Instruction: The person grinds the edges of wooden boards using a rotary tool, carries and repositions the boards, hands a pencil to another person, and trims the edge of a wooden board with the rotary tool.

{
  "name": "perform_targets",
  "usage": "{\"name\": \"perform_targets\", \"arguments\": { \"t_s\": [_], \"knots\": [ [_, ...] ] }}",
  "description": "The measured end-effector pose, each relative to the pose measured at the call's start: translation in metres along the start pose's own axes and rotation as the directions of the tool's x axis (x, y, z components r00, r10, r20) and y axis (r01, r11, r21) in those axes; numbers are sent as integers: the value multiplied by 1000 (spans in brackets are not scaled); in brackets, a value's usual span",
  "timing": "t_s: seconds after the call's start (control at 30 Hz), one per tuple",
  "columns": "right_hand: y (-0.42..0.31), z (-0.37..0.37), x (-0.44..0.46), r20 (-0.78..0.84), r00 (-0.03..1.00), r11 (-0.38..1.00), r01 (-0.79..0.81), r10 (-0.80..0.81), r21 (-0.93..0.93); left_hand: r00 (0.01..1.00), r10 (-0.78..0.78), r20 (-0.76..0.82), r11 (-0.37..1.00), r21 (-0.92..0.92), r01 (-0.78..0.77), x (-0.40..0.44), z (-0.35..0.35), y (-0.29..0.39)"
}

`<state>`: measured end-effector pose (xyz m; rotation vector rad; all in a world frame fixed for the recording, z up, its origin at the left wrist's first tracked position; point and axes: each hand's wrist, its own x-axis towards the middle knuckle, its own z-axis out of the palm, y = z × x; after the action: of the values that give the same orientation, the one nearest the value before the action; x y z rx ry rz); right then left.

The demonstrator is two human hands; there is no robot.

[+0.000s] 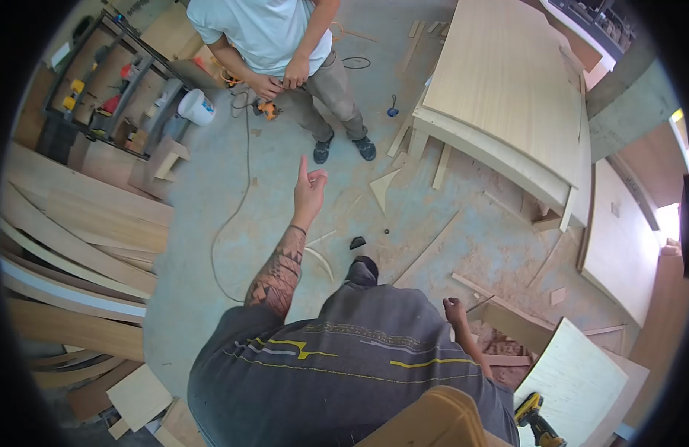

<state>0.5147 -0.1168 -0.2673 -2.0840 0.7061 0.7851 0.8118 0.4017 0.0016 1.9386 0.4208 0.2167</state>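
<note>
Wooden desk [508, 82]: left hand [310, 192] left of it, empty, index extended; right hand [454, 309] nearside, curled, grip can't tell.

On the shirt [359, 365], shows dark grey with yellow and pale lines. Beside the shirt, on the left forearm [277, 276], shows a dark geometric tattoo pattern. Beyond the shirt, on the floor [199, 175], looks pale blue-green. Right of the shirt, on the drill [530, 407], shows yellow with black.
</note>
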Motion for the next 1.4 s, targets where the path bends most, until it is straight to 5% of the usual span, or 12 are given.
{"name": "perform_targets", "arguments": {
  "t_s": [0.13, 0.23, 0.3, 0.5, 0.63, 0.7, 0.8, 0.9, 1.1, 1.23, 1.3, 1.4],
  "knots": [
    [-80, -11, -11, -15, 904, 818, -379, 427, 432, 923, -190, 334, 978, 145, 149, 57, 18, -74],
    [-150, 7, -11, -5, 970, 888, -221, 243, 404, 809, -125, 574, 849, 484, -212, 59, 20, -188],
    [-232, -5, -37, -80, 996, 983, 16, -31, -181, 675, -372, 637, 704, 668, -243, 31, 6, -230],
    [-283, -2, -10, -87, 996, 997, 26, -20, 68, 317, -421, 850, 849, 492, -193, -61, -44, -305],
    [-224, 3, 36, -93, 961, 895, -203, 259, 397, 348, -569, 745, 811, 580, 84, -50, -68, -278],
    [-231, -8, 36, -41, 945, 918, -305, 325, 255, 354, -635, 687, 647, 723, -242, -7, -65, -272],
    [-214, -9, 90, 60, 981, 982, -180, 183, -59, 746, -365, 558, 732, 667, -141, 55, -63, -275],
    [-212, 11, 177, 172, 984, 976, 5, 34, -219, 776, -595, 209, 799, 258, 543, 115, -47, -216],
    [-361, -11, 303, 269, 927, 942, 305, -261, -140, 788, -590, 176, 792, 312, 524, 161, -24, -196],
    [-373, -1, 445, 430, 598, 254, 738, -677, -626, 714, -540, 446, 821, 467, 329, 164, 1, -165],
    [-442, -36, 450, 78, 969, 972, 233, -235, 37, 684, -526, 505, 788, 592, 168, 178, 19, -158],
    [-539, -94, 423, 89, 992, 891, 37, -86, 452, 698, -462, 547, 798, 600, 58, 207, 34, -148]
  ]
}}
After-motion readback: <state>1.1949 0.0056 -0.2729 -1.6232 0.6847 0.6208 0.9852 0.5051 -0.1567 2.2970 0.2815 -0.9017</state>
